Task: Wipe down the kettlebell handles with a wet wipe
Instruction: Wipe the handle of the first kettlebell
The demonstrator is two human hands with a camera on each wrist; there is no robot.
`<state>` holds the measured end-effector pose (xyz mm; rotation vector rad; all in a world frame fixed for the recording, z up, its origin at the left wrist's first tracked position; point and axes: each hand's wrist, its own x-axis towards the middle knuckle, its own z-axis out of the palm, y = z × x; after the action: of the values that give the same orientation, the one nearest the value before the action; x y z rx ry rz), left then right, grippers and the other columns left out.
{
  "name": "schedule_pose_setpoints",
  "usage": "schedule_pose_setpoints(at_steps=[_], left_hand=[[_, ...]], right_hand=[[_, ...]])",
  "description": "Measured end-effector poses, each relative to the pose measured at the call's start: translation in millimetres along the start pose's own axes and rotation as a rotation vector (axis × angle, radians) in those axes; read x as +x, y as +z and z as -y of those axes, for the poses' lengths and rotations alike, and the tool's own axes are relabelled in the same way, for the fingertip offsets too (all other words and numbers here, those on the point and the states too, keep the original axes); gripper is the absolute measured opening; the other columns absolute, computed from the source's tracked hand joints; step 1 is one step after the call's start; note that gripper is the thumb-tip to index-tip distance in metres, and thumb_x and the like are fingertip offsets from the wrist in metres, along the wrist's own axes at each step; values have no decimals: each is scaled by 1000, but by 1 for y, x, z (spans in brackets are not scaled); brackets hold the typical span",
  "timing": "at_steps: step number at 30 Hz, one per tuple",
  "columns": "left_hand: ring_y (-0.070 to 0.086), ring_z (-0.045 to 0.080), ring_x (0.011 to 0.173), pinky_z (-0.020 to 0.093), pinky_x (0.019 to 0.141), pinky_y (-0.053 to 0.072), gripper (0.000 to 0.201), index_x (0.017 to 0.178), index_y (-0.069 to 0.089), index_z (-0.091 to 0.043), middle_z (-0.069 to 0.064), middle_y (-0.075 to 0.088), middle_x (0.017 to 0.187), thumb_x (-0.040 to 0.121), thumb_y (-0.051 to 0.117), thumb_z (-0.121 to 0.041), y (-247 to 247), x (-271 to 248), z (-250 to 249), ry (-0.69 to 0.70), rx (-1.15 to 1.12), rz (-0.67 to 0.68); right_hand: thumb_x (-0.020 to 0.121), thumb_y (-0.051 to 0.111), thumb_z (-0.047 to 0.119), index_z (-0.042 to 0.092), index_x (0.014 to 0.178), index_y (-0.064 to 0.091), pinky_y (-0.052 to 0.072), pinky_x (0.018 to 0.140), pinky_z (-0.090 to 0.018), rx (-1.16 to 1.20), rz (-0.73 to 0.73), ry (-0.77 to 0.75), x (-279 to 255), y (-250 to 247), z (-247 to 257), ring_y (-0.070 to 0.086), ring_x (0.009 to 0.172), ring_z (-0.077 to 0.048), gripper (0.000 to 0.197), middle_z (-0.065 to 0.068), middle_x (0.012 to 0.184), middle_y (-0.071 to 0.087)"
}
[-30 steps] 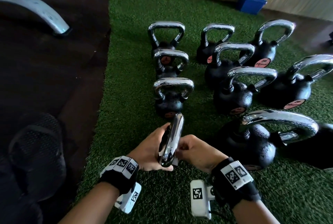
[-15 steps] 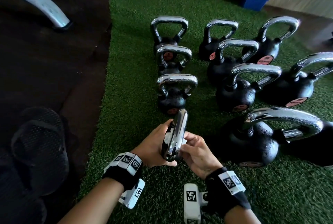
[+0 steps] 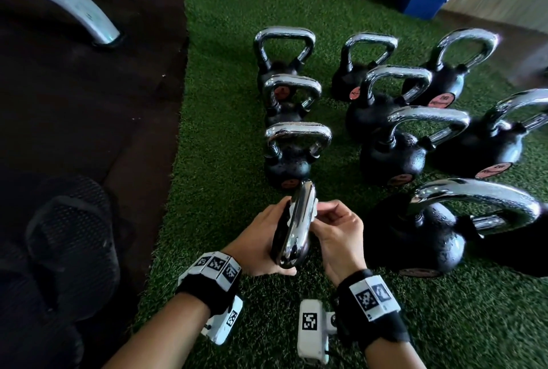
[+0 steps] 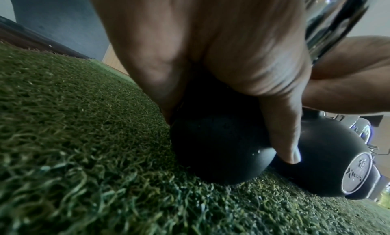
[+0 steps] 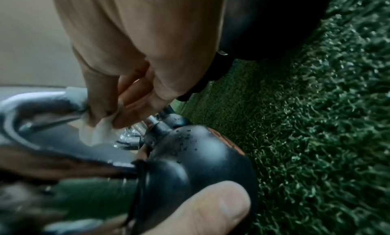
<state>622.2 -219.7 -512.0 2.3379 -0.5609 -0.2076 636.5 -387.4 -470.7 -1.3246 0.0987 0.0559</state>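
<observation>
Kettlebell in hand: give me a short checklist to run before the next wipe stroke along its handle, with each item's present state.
1. Left hand steadies the kettlebell by its body, thumb curled round it: ok.
2. Right hand pinches the wipe: ok.
3. Wipe touches the handle: ok, white folds show against the chrome.
4. Kettlebell sits on the turf: ok in the left wrist view.
5. Room to work: ok, the nearest kettlebell ahead stands apart.
6. Whole handle already wiped: cannot tell.
</observation>
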Motion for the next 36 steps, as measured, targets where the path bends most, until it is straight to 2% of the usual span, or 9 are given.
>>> schedule_pose_setpoints(at_steps=[6, 14, 17, 20, 23, 25, 28, 32, 36], left_hand=[[28, 15, 148, 42, 124, 27, 143, 162, 8, -23, -12, 16, 164, 53, 98, -41, 2, 1, 4, 30, -99, -40], [30, 10, 147, 43, 123, 30, 147, 162, 3, -32, -14, 29, 157, 51, 100, -38, 7, -2, 12, -61, -254, -75], [29, 10, 147, 43, 124, 29, 141, 161, 9, -29, -16, 26, 158, 53, 99, -37, 7, -4, 11, -44, -243, -86], [30, 10, 145, 39, 124, 29, 135, 160, 13, -27, -25, 21, 157, 56, 98, -39, 4, -5, 8, 13, -192, -94], [32, 15, 146, 38, 123, 28, 138, 162, 12, -17, -9, 20, 165, 57, 94, -52, -1, -8, 5, 44, -25, -79], [23, 16, 152, 43, 124, 28, 144, 163, 6, -18, -5, 14, 169, 56, 83, -76, -3, -18, 1, -41, 85, -103], [29, 9, 149, 45, 115, 43, 137, 160, 3, -34, -17, 13, 166, 54, 61, -99, -4, -34, -18, -167, 53, -229], [55, -4, 107, 18, 85, 56, 102, 143, 34, -34, -23, 41, 130, 63, 68, -87, -14, -39, -44, -110, 82, -425], [56, -7, 78, 6, 66, 48, 69, 115, 51, -34, -25, 49, 101, 63, 76, -72, -31, -47, -49, -120, 97, -420]], right_hand=[[73, 75, -15, 11, 73, 71, 56, 60, -20, -176, -140, -124, 12, 8, 1, 68, 64, -9, 27, -2, 70, 74], [69, 83, 10, 17, 68, 73, 52, 53, -27, -403, -302, 14, 25, 12, -3, 63, 52, -7, 12, 1, 61, 72], [60, 86, 27, 20, 67, 72, 47, 45, -17, -583, -302, 61, 25, 17, 1, 62, 47, -1, 17, 11, 59, 71], [60, 89, 38, 22, 68, 70, 43, 40, -12, -722, -232, 110, 24, 19, 7, 63, 49, 3, 27, 11, 58, 69], [69, 84, 21, 20, 78, 70, 61, 59, -32, -795, -110, 174, 26, 15, 20, 68, 61, -11, 16, 2, 70, 73], [71, 81, 11, 26, 97, 67, 62, 70, -39, -863, 5, 75, 27, 5, 32, 69, 64, -14, 33, 0, 73, 74], [75, 81, 11, 40, 133, 57, 50, 67, -12, -1025, 270, -220, 31, -8, 56, 60, 60, -1, 69, 6, 69, 68], [78, 71, 2, 34, 135, 62, 40, 71, -7, -1229, 547, -423, 42, 0, 80, 51, 65, 5, 65, 15, 77, 54], [79, 66, 6, 34, 124, 68, 49, 77, -22, -1339, 544, -392, 39, -3, 93, 58, 74, -8, 53, 10, 80, 56]])
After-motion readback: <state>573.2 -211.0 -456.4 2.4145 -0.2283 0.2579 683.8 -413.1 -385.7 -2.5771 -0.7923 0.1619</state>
